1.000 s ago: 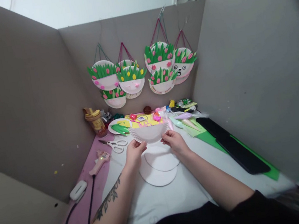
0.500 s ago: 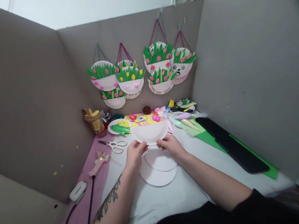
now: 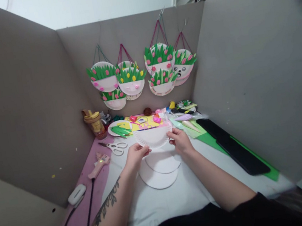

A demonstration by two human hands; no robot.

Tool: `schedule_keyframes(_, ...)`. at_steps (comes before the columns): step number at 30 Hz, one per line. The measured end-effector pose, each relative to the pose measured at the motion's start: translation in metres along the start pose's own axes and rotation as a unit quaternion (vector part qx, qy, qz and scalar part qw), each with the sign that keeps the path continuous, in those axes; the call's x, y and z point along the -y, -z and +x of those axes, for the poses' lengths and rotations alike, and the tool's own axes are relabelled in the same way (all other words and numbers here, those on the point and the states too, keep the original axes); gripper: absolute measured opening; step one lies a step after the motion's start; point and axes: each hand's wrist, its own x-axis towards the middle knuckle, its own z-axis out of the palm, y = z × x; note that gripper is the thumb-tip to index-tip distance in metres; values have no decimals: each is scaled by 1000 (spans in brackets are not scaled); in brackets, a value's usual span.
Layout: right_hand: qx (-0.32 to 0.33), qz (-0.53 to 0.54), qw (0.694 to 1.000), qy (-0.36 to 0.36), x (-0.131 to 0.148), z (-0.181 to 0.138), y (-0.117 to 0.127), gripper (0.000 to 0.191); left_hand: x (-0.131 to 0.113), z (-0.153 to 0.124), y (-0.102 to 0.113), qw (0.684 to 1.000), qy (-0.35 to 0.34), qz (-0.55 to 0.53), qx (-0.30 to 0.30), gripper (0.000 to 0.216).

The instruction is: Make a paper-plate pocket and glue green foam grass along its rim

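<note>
Both my hands hold a white half paper plate (image 3: 152, 137), straight edge up, above the table. My left hand (image 3: 136, 155) pinches its lower left rim. My right hand (image 3: 180, 140) grips its right edge. Under the hands lie two more white plate pieces (image 3: 157, 173), overlapping on the white table cover. White scissors (image 3: 116, 147) and a pink glue gun (image 3: 99, 164) lie to the left of my left hand.
Several finished plate baskets with green grass and pink or yellow flowers (image 3: 131, 78) hang on the back wall. Craft bits, a plate with green cutouts (image 3: 119, 128) and a jar (image 3: 95, 123) crowd the back. A black tray (image 3: 233, 145) on green sheets lies right. Grey partitions enclose the table.
The half plate has shifted slightly right and lower, and my right hand has slid from its lower rim out to its right edge. My left hand keeps its pinch.
</note>
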Motion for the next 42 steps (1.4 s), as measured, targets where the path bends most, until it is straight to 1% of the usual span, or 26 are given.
schedule_keyframes(2,-8,5,1000,1,1,3,2,34,1,1,2,1000,-5,17,11,29)
schedule_keyframes(6,-41,2,999,9,0,8,7,28,0,2,6,996,-26,79,27,28)
schedule_keyframes(8,-38,-16,999,12,-2,11,9,29,-3,2,7,995,-45,91,22,28)
schedule_keyframes(10,-22,-38,999,21,-4,13,11,28,-8,2,8,996,-71,58,1,32)
schedule_keyframes(13,-3,-67,997,37,-8,12,12,27,-14,3,10,993,-100,-28,-47,38)
schedule_keyframes(16,39,-102,994,23,-11,8,10,27,-16,6,13,988,-91,-88,-85,33)
schedule_keyframes(19,118,-148,982,15,-12,4,9,26,-15,8,16,987,-70,-116,-90,32)
schedule_keyframes(21,152,-177,972,24,-10,6,12,24,-15,9,16,989,-61,-110,-80,32)
schedule_keyframes(22,150,-186,970,32,-8,9,16,22,-14,9,16,992,-55,-92,-70,32)
schedule_keyframes(23,129,-189,972,44,-6,13,22,21,-14,9,17,995,-49,-59,-57,32)
schedule_keyframes(24,94,-186,977,53,-3,18,28,21,-13,9,18,998,-48,-5,-43,32)
schedule_keyframes(25,39,-159,985,61,1,24,36,20,-12,8,19,995,-58,71,-29,32)
schedule_keyframes(26,-30,-114,991,66,4,30,43,20,-10,8,20,983,-76,164,-16,31)
schedule_keyframes(27,-88,-63,992,64,7,35,51,22,-8,8,21,959,-99,264,-2,29)
schedule_keyframes(28,-123,-18,991,58,10,40,58,24,-6,7,22,926,-121,358,15,28)
schedule_keyframes(29,-142,15,988,50,13,44,63,26,-3,6,22,888,-140,436,42,28)
schedule_keyframes(31,-140,40,989,37,17,47,69,29,3,3,18,822,-164,532,117,42)
schedule_keyframes(32,-125,33,991,29,18,47,69,30,5,1,15,797,-174,556,158,53)
schedule_keyframes(34,-74,-4,997,8,18,42,64,31,10,-3,8,756,-197,579,234,73)
schedule_keyframes(36,-1,-53,998,-21,16,35,56,29,13,-5,0,729,-210,584,289,83)
schedule_keyframes(37,32,-77,996,-38,15,31,52,28,15,-6,-4,720,-215,585,304,85)
schedule_keyframes(38,68,-103,991,-49,14,28,48,27,15,-6,-6,713,-216,588,314,86)
schedule_keyframes(40,148,-157,974,-66,10,23,43,24,15,-5,-10,712,-226,594,298,93)
schedule_keyframes(41,173,-178,966,-76,8,23,42,22,13,-5,-11,713,-238,595,285,97)
schedule_keyframes(42,175,-192,962,-78,6,24,42,21,11,-6,-11,715,-251,595,270,95)
